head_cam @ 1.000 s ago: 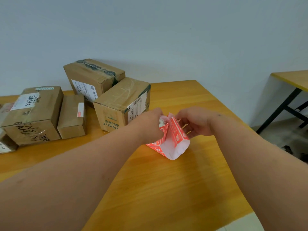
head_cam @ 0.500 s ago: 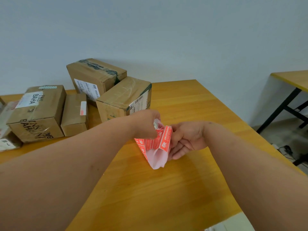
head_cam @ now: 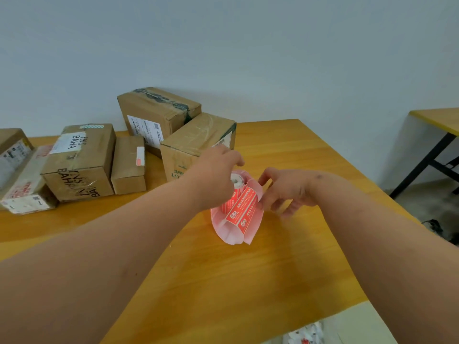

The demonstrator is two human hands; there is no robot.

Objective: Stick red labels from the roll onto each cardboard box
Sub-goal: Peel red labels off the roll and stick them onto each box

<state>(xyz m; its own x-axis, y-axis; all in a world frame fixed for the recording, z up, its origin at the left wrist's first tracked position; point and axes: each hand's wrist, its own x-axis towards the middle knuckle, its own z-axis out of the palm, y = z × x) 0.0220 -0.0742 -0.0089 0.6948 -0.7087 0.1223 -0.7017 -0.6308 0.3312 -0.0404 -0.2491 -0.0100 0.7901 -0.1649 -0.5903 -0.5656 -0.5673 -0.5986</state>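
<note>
The left hand (head_cam: 218,177) grips the label roll (head_cam: 237,207) above the table (head_cam: 273,269); the right hand (head_cam: 289,188) pinches its loose strip. The far-left boxes (head_cam: 82,160) seem labelled red already; the two boxes (head_cam: 196,142) beyond the roll probably remain.

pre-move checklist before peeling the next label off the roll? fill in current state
1. Label roll secured: ok, left hand grips it from above.
2. Loose strip accessible: ok, it hangs down from the roll toward the table.
3. Right hand grip on a label edge: cannot tell, its fingertips are at the strip's right edge, but a pinch is not clear.
4. A red label lifted off its backing: cannot tell.
5. Target box within view: ok, nearest cardboard box sits just behind the left hand.
6. That box already labelled: cannot tell, no red label shows on its visible faces.
</note>
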